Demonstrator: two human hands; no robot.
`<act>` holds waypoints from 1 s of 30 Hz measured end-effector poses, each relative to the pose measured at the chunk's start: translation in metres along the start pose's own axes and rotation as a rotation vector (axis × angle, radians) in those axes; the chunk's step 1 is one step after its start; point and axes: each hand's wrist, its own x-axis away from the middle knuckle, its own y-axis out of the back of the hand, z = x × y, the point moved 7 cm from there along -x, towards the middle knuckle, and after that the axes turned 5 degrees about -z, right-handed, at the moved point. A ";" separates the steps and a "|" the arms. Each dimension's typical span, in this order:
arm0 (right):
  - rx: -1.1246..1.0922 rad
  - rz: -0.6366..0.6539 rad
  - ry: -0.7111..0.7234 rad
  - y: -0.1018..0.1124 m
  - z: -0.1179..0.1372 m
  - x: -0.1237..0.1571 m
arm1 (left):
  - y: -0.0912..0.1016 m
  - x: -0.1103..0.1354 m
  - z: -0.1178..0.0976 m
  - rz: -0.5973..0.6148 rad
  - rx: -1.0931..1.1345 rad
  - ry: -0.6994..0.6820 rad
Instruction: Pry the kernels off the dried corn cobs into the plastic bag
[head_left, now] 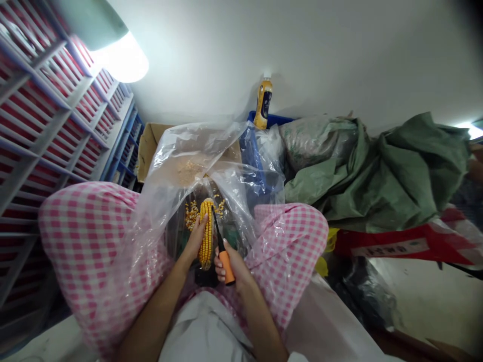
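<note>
An ear of yellow corn stands nearly upright in front of me, its kernels still in rows along most of it. My left hand is closed around its left side. In my right hand is a screwdriver with an orange handle and a dark shaft. The shaft's tip is at the upper right side of the ear; whether it touches the kernels I cannot tell. Loose kernels lie beyond the ear in a clear plastic bag spread between my knees.
Behind the bag is a cardboard box. A yellow drink bottle stands by the wall above a blue bin. Plastic crates line the left, under a bright lamp. Green cloth is heaped at right.
</note>
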 end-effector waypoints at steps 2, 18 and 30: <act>-0.090 0.000 0.010 0.002 0.001 0.004 | -0.001 0.000 -0.002 0.002 -0.007 -0.009; 0.177 -0.189 0.042 0.019 0.016 0.007 | -0.002 -0.002 -0.001 0.029 -0.077 -0.051; 0.499 -0.307 0.099 0.020 0.019 -0.003 | 0.010 -0.003 -0.016 -0.135 -0.217 -0.260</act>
